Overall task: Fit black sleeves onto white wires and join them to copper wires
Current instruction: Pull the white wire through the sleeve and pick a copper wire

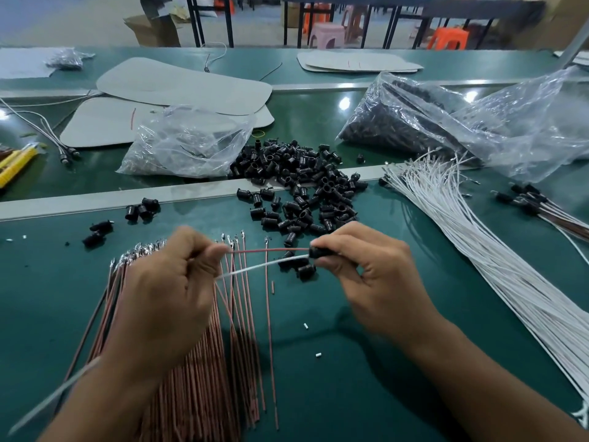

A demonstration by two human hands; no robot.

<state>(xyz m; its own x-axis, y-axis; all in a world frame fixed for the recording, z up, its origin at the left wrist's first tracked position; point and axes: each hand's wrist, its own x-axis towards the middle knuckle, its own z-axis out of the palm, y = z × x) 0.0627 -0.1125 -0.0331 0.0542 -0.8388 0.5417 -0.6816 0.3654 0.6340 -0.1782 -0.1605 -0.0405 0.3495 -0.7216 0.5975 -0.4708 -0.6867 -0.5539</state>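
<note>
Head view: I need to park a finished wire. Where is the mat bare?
Bare green mat between the copper wires and the white wires; also left of the copper wires. Crowded ahead: the black sleeves pile.

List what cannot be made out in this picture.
Head view:
- Wire ends inside the sleeve: hidden by it and the right hand.
- Grip of the left hand on the red wire and white wire: fingers hidden behind its back.
- White bundle: far ends cut off by the right edge.
- Bag contents: blurred by crinkled plastic.

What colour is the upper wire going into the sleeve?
Red: the upper wire into the black sleeve, above the white wire. Head view.
</note>
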